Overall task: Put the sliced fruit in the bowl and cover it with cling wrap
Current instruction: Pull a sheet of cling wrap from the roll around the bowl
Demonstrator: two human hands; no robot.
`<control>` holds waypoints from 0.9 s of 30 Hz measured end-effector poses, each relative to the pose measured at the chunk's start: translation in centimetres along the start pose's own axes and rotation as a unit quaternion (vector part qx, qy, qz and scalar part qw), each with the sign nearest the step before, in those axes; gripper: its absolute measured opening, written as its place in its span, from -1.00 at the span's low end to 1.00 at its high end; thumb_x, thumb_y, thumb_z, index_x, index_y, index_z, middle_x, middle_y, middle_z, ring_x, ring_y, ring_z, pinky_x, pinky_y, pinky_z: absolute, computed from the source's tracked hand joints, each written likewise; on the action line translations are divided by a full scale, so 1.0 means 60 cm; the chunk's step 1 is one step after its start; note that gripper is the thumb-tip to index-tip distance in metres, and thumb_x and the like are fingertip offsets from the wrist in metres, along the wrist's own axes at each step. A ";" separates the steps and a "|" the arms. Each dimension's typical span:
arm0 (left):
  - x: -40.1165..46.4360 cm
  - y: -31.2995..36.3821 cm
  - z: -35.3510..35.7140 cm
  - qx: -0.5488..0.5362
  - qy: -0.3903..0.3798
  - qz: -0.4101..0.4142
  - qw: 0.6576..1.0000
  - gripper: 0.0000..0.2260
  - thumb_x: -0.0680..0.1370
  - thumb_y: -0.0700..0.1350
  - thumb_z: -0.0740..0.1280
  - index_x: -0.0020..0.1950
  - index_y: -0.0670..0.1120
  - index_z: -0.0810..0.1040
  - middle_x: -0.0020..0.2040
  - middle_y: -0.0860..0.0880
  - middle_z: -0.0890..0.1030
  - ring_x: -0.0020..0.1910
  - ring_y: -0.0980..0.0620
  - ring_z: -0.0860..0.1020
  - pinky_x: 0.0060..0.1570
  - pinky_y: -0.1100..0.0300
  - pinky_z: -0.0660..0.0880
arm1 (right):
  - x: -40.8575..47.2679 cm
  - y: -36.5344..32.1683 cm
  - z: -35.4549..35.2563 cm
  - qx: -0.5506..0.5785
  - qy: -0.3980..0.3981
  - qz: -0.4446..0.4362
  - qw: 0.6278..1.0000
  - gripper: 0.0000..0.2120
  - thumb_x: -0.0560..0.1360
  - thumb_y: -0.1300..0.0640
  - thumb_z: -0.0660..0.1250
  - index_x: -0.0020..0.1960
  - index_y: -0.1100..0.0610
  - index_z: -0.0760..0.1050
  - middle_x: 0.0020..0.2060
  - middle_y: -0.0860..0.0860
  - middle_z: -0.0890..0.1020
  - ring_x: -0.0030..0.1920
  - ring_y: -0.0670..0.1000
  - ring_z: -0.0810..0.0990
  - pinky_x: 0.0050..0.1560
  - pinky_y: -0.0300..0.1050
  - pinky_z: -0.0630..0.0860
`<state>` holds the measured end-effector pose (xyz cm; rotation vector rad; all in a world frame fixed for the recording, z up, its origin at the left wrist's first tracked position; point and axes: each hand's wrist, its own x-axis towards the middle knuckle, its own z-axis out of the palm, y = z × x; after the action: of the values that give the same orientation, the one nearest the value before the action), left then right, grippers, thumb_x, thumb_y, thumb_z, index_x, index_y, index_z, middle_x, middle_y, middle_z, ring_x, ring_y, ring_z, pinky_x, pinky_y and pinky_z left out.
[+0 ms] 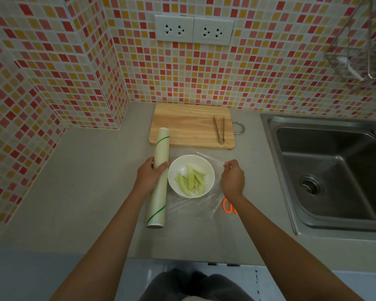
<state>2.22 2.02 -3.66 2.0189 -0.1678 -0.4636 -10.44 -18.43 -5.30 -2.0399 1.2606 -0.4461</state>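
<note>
A white bowl (pixel 208 170) stands on the grey counter and holds several pale green fruit slices (pixel 191 180). A long cling wrap roll (pixel 160 170) lies just left of the bowl, and my left hand (pixel 149 175) grips its middle. A clear sheet of wrap (pixel 206 203) stretches from the roll across the bowl to the right. My right hand (pixel 232 179) pinches the sheet's far edge to the right of the bowl.
A wooden cutting board (pixel 182 124) lies behind the bowl with metal tongs (pixel 219 131) on its right side. Orange-handled scissors (pixel 228 206) lie partly under my right wrist. A steel sink (pixel 334 170) fills the right side. Tiled walls close off the left and back.
</note>
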 end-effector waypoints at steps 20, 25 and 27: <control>0.000 -0.018 0.012 -0.030 -0.003 -0.010 0.999 -0.75 0.53 0.06 0.31 0.15 -0.02 0.53 -0.04 0.04 0.59 -0.13 0.11 0.55 -0.25 0.26 0.40 | -0.008 0.005 0.021 -0.107 -0.040 -0.020 0.993 -0.75 0.62 0.11 0.06 0.11 0.23 0.43 -0.09 0.23 0.63 -0.08 0.26 0.59 -0.11 0.02 0.47; 0.000 -0.016 0.012 -0.033 -0.001 -0.014 0.999 -0.77 0.53 0.06 0.32 0.13 0.01 0.53 -0.09 0.12 0.57 -0.16 0.27 0.52 -0.28 0.30 0.38 | -0.006 0.009 0.025 -0.093 -0.050 0.000 0.994 -0.72 0.62 0.05 0.10 0.05 0.23 0.45 -0.07 0.20 0.63 -0.06 0.25 0.59 -0.11 0.01 0.47; 0.000 -0.015 0.012 -0.034 0.000 -0.015 0.999 -0.79 0.53 0.06 0.32 0.12 0.02 0.53 -0.11 0.15 0.56 -0.16 0.29 0.51 -0.28 0.32 0.37 | -0.005 0.010 0.025 -0.064 -0.049 0.024 0.996 -0.73 0.60 0.03 0.12 0.06 0.21 0.46 -0.07 0.19 0.63 -0.05 0.25 0.59 -0.13 -0.03 0.44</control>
<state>1.86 1.84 -4.74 1.9567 -0.1193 -0.4826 -10.04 -17.80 -6.77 -2.1054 1.3055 -0.2460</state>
